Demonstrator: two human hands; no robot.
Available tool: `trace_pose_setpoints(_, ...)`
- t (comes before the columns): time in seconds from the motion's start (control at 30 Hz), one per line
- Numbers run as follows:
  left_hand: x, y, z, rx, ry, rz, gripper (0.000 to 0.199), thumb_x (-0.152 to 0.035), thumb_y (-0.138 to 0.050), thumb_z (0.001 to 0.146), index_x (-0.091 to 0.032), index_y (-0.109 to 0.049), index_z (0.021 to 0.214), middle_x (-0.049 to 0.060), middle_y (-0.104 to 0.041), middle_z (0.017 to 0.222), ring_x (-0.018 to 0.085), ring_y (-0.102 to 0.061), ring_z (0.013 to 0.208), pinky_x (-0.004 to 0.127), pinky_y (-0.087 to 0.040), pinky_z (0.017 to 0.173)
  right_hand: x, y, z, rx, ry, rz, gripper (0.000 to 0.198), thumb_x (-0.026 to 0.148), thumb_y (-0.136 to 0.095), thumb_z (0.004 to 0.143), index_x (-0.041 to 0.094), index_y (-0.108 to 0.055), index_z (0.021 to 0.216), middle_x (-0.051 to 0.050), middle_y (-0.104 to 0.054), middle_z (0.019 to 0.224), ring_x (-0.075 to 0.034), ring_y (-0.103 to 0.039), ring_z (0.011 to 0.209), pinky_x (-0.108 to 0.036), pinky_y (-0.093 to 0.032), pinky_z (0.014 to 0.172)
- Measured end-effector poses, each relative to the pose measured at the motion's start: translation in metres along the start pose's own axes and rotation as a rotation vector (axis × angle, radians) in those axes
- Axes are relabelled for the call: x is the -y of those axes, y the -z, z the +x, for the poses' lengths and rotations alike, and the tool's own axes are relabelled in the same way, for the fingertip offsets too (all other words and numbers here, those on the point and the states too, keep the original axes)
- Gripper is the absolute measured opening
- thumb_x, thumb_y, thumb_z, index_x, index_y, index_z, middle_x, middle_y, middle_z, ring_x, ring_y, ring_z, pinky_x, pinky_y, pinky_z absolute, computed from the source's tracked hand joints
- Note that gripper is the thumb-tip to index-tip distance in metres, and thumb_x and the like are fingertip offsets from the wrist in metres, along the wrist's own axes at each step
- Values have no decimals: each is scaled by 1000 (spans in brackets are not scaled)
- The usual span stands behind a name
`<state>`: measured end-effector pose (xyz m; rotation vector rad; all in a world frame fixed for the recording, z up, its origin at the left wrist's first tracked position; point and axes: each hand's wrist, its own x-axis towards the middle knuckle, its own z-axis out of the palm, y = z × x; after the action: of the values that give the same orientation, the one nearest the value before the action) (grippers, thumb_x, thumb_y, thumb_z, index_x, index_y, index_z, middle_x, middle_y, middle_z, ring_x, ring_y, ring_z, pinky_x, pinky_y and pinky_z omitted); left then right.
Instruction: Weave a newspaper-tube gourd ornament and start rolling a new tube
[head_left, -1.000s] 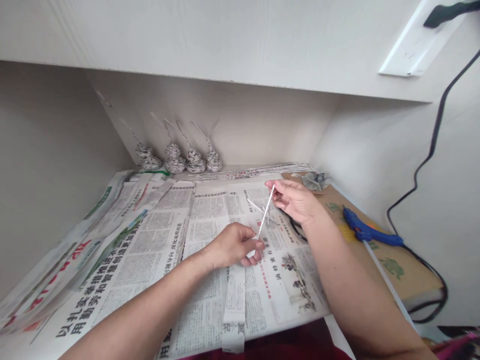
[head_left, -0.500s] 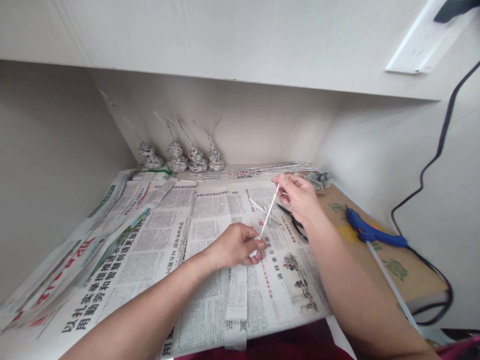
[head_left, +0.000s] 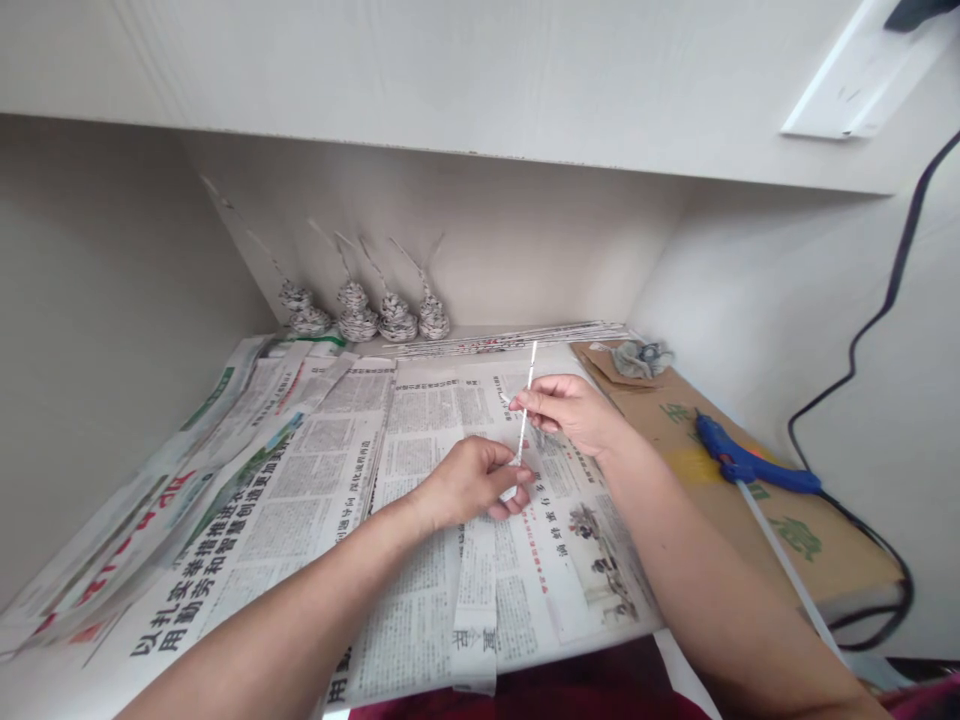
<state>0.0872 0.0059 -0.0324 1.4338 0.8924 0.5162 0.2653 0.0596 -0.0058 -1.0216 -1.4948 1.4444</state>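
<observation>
A thin rolled newspaper stick (head_left: pixel 523 437) stands tilted between both hands. Its lower end is pinched by my left hand (head_left: pixel 476 482), with fingers curled round it. Higher up, my right hand (head_left: pixel 574 412) grips the same stick between thumb and fingertips, and the tip rises above them. From beneath my left hand a flat newspaper strip (head_left: pixel 476 590) runs down to the table's front edge; whether it joins the stick is hidden by the fingers. Printed newspaper sheets (head_left: pixel 420 490) lie under both hands.
Several woven paper gourds (head_left: pixel 358 322) line the back wall, beside a row of long paper sticks (head_left: pixel 510 340). On the right, cardboard (head_left: pixel 795 535) carries a blue glue gun (head_left: pixel 750 465) with a black cord (head_left: pixel 851 350) and a crumpled grey piece (head_left: pixel 637 360). An overhanging panel (head_left: pixel 465 80) crosses above.
My right hand has moved down and left along the stick, leaving its top end free above the fingers. The stick stands more upright. My left hand has hardly moved.
</observation>
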Motion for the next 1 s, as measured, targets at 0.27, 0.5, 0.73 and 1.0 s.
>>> trace_pose_setpoints(0.27, -1, 3, 0, 6, 12, -117, 31, -39, -56, 87, -10, -67, 91, 7, -68, 77, 16, -67, 71, 28, -56, 62, 3, 0, -5, 142, -31, -41, 30, 45, -73, 78, 18, -76, 89, -1, -62, 68, -7, -47, 56, -20, -31, 45)
trace_pose_setpoints(0.5, -1, 1, -1, 13, -3, -66, 31, -40, -59, 85, -10, -68, 84, 8, -69, 81, 16, -67, 74, 27, -56, 64, -6, -5, 0, 39, -79, 18, 30, 45, -78, 72, 16, -69, 70, -3, -67, 80, -6, -46, 53, -21, -36, 45)
trace_pose_setpoints(0.73, 0, 5, 1, 7, 2, -107, 30, -40, -60, 86, -11, -68, 86, 7, -69, 81, 16, -68, 77, 28, -57, 67, -6, -7, -2, 153, -57, 28, 30, 45, -75, 76, 16, -74, 84, -7, -69, 92, -13, -59, 74, -24, -44, 57)
trace_pose_setpoints(1.0, 2, 4, 0, -3, 6, -117, 31, -41, -60, 85, -11, -69, 88, 7, -70, 82, 16, -68, 77, 26, -56, 65, -8, -7, 0, 58, -65, 65, 28, 43, -79, 71, 17, -69, 73, -3, -68, 81, -10, -56, 62, -25, -43, 53)
